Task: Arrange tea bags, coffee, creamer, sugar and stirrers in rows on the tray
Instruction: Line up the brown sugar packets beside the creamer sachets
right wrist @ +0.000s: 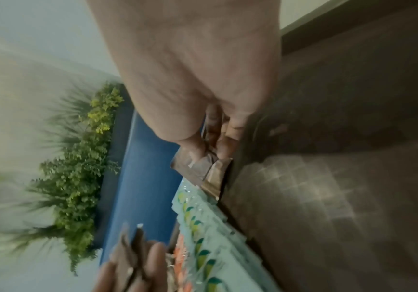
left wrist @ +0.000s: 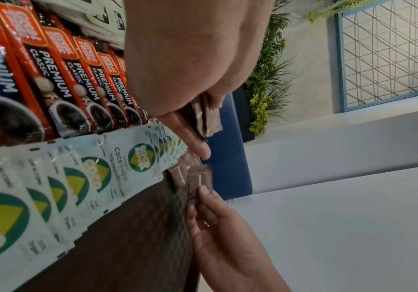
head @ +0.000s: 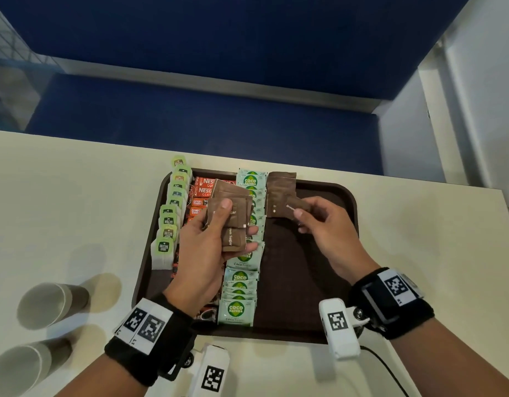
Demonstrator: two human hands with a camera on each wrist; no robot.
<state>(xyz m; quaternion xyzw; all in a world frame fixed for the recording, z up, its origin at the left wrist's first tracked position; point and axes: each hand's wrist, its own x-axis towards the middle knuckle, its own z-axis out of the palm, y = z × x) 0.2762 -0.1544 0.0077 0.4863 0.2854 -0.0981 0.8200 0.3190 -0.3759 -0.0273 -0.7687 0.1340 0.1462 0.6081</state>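
Note:
A dark brown tray (head: 327, 253) lies on the table. On it run a row of green tea bags (head: 173, 213), a row of red coffee sachets (head: 201, 193) and a row of pale green coco sugar packets (head: 241, 279). My left hand (head: 216, 239) holds a fanned stack of brown sugar packets (head: 233, 213) above the tray's middle. My right hand (head: 316, 219) pinches one brown sugar packet (head: 290, 209) at the front end of a short row of brown packets (head: 280, 184) at the tray's far right. The left wrist view shows the coffee sachets (left wrist: 60, 79) and coco sugar packets (left wrist: 82, 177) close up.
Two paper cups (head: 49, 302) (head: 21, 368) lie on their sides on the cream table (head: 75, 196) at the left. The table's far edge meets a blue bench (head: 190, 110). The right half of the tray is bare. A cable (head: 385, 368) trails near my right wrist.

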